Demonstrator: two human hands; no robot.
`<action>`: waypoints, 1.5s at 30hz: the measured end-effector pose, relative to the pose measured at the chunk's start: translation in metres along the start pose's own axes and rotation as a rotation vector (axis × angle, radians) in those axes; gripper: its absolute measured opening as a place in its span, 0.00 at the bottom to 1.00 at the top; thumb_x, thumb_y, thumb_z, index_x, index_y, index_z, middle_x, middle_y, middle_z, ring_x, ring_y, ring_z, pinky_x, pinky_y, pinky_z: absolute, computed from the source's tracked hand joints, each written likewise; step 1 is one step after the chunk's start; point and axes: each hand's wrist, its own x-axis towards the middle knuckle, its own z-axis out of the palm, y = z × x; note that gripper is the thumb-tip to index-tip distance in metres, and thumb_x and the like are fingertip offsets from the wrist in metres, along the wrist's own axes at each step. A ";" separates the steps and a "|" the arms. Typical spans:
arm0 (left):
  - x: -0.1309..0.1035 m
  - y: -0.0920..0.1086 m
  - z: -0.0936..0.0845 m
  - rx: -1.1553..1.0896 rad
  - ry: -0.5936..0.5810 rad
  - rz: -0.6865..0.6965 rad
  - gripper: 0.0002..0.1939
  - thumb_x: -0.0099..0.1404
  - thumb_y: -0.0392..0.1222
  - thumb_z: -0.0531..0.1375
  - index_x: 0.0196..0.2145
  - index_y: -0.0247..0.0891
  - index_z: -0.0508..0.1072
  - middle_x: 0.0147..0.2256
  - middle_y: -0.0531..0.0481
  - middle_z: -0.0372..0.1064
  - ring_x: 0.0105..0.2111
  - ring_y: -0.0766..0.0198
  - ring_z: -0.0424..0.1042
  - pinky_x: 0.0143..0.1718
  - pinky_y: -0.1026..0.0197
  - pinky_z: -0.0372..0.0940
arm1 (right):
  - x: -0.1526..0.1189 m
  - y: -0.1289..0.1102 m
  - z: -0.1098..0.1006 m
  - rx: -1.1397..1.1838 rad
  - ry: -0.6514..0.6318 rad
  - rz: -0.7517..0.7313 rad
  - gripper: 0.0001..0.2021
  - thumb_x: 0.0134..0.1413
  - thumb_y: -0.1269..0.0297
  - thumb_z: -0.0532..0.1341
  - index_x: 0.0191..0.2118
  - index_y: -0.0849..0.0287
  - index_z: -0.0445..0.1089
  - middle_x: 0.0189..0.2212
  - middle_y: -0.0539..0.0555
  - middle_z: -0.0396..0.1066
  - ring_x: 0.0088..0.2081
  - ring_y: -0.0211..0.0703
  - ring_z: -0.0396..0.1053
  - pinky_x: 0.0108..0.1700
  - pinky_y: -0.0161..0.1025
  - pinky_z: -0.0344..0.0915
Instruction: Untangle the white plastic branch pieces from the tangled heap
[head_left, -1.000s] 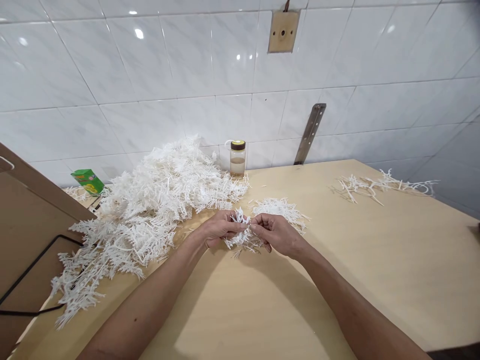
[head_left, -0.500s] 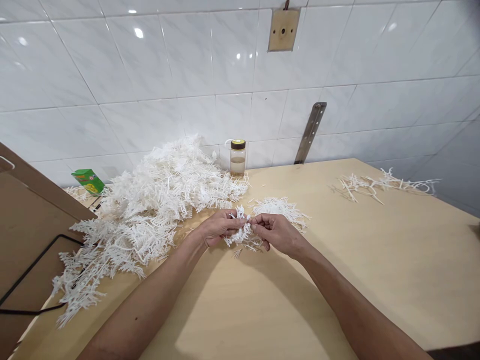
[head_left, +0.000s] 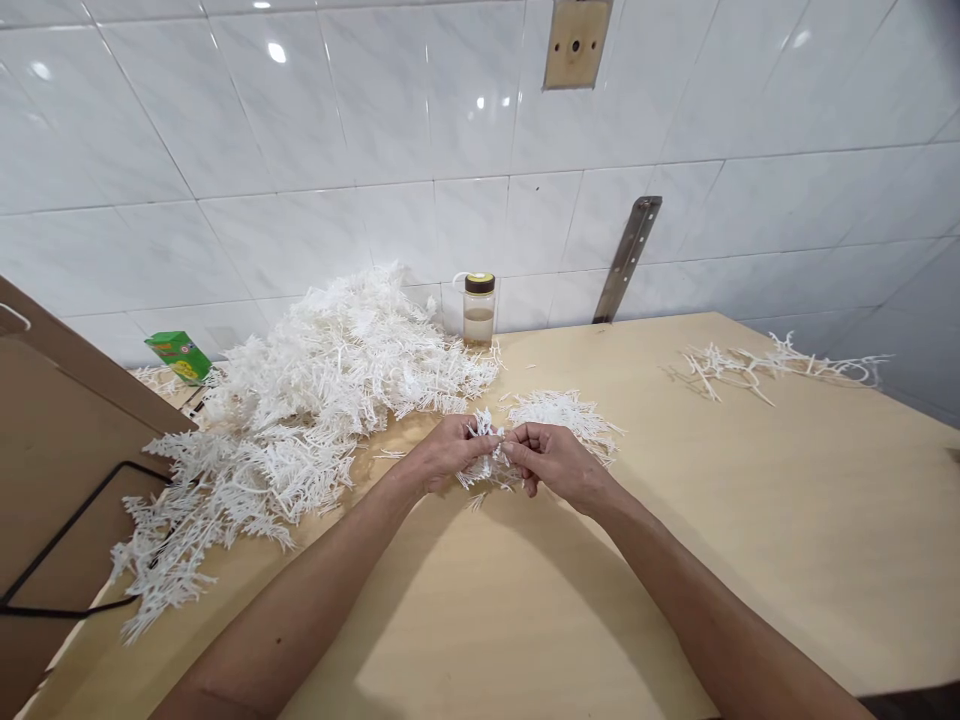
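Between my two hands is a small white branching piece (head_left: 486, 470), just above the wooden table (head_left: 525, 620). My left hand (head_left: 450, 448) is closed on its left side, thumb on top. The fingertips of my right hand (head_left: 544, 458) pinch its right side, close to my left thumb. A small flat pile of white sprigs (head_left: 566, 412) lies right behind my right hand. To the left rises a big heap of white branching pieces (head_left: 337, 360). Thin bare white stems (head_left: 750, 368) lie at the back right of the table.
A bottle with a dark lid (head_left: 479, 312) stands near the tiled wall, behind the heap. A green box (head_left: 178, 356) is at the back left. Brown cardboard (head_left: 67, 450) and a black wire frame (head_left: 67, 535) are at the left edge. A metal bracket (head_left: 628, 260) leans on the wall.
The view has shifted slightly. My hands have stayed together on the white piece, with the right fingertips a little nearer to my left thumb.
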 end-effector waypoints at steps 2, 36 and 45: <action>0.000 0.000 0.000 0.011 0.000 0.010 0.22 0.48 0.56 0.68 0.25 0.35 0.65 0.19 0.59 0.56 0.20 0.72 0.55 0.21 0.66 0.50 | 0.000 0.001 0.000 -0.009 0.004 0.006 0.15 0.56 0.51 0.63 0.33 0.60 0.70 0.20 0.46 0.64 0.19 0.34 0.64 0.21 0.33 0.63; -0.003 0.001 0.013 0.079 0.075 0.121 0.16 0.57 0.53 0.62 0.27 0.36 0.65 0.19 0.59 0.54 0.19 0.72 0.53 0.21 0.66 0.48 | 0.007 0.000 -0.019 -0.701 0.645 -0.109 0.06 0.53 0.63 0.56 0.31 0.56 0.69 0.25 0.52 0.73 0.25 0.42 0.69 0.32 0.38 0.62; 0.006 -0.010 0.008 -0.203 0.059 0.048 0.26 0.44 0.57 0.71 0.27 0.34 0.67 0.20 0.58 0.60 0.17 0.75 0.52 0.20 0.67 0.46 | -0.003 -0.011 0.000 -0.422 0.311 -0.045 0.14 0.57 0.52 0.57 0.37 0.56 0.74 0.20 0.49 0.70 0.15 0.38 0.64 0.22 0.36 0.63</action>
